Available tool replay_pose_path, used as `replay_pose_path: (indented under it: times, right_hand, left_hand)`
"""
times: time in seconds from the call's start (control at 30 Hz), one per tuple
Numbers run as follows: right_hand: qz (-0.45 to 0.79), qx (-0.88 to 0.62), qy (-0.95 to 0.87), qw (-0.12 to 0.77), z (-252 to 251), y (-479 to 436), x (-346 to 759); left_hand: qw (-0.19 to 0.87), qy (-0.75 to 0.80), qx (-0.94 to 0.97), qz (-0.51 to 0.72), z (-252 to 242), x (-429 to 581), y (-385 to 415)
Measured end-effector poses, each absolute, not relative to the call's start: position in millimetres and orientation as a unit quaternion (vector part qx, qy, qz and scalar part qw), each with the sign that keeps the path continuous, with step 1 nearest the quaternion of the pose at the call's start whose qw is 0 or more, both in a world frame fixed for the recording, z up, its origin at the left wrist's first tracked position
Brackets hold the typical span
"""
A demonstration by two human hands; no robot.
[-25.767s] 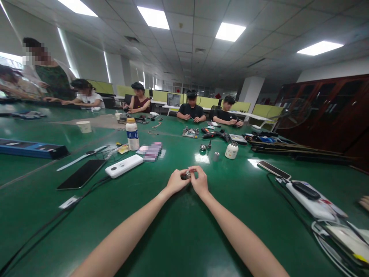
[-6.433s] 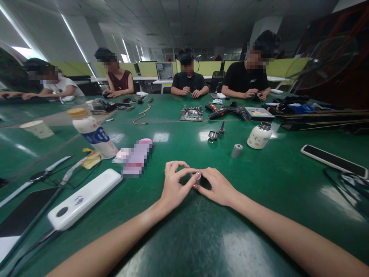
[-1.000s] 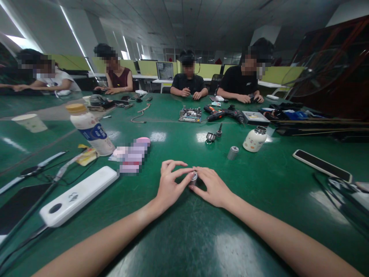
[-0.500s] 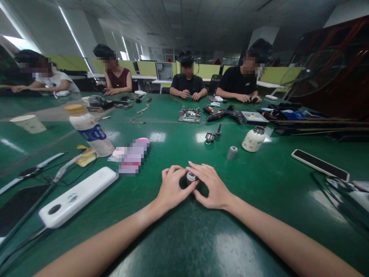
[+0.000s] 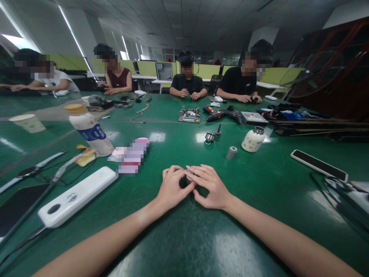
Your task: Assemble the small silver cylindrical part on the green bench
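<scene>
A small metal cylinder is between my hands on the green table, mostly covered by my fingers. My left hand is curled around it, thumb on the near side. From the right, my right hand bends over its top with the fingertips, the thumb tucked low beside it. A similar grey cylinder stands a little beyond my right hand. Behind that are a steel cap with a ring, a small dark-and-steel part and a short white bottle with its mouth uncovered.
Left lie a white power strip, a watch, a pixelated pink packet and a drink bottle. A phone and cables are right. Farther back are a circuit board, power drills and several seated people.
My right fingers have shifted forward and down over the cylinder, covering more of its top. My left hand stays nearly still around it.
</scene>
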State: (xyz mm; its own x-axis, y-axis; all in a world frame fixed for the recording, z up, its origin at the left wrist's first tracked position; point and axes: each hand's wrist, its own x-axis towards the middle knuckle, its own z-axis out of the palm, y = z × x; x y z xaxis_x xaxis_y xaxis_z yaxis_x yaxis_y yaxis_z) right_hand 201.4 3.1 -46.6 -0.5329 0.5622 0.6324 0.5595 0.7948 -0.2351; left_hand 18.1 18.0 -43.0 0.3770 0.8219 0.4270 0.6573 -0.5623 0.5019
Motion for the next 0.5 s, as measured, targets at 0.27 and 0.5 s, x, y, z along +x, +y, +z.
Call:
replay_pose_path:
  times: [0.27, 0.5]
  right_hand:
    - [-0.067, -0.421, -0.839, 0.339, -48, 3, 201]
    - [-0.027, -0.575, -0.783, 0.237, -61, 6, 200]
  left_hand:
    - [0.106, 0.491, 0.796, 0.338, -40, 18, 17]
    - [0.084, 0.527, 0.769, 0.352, -43, 18, 17]
